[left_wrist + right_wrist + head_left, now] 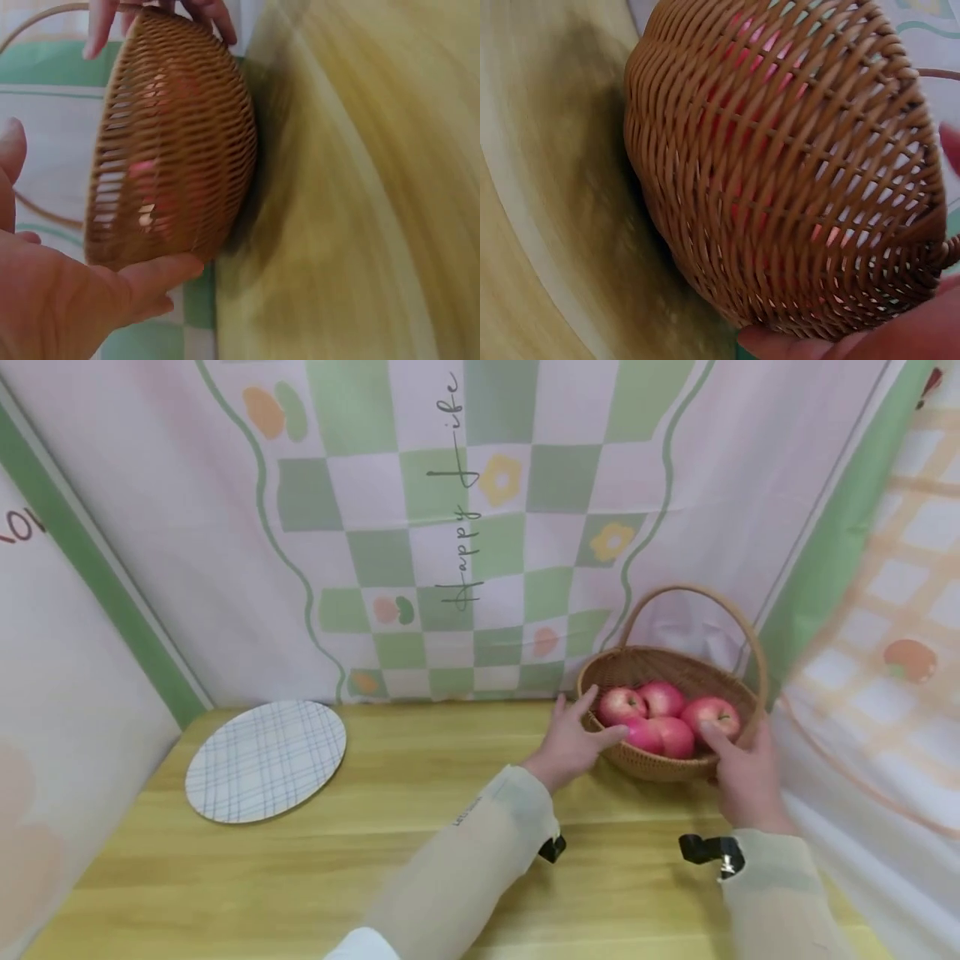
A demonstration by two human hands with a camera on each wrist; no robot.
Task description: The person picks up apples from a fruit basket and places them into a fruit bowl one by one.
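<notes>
A brown wicker basket (652,767) with an arched handle holds several red apples (675,737). At its left side is my left hand (567,739), fingers spread and fairly straight. The left wrist view has those fingers (169,274) lying along the woven wall, while the thumb stands apart from the rim. My right hand (752,781) grips the basket's right side, thumb over the rim by an apple and fingers round the outside. From the right wrist, the wicker wall (780,165) fills most of the view, and the right fingers (787,345) reach under its lower side.
A round plate (266,762) with a blue checked pattern lies at the left of the wooden table (300,877). Behind the table hangs a green and white checked cloth (435,552). Another printed cloth (877,693) hangs close on the right.
</notes>
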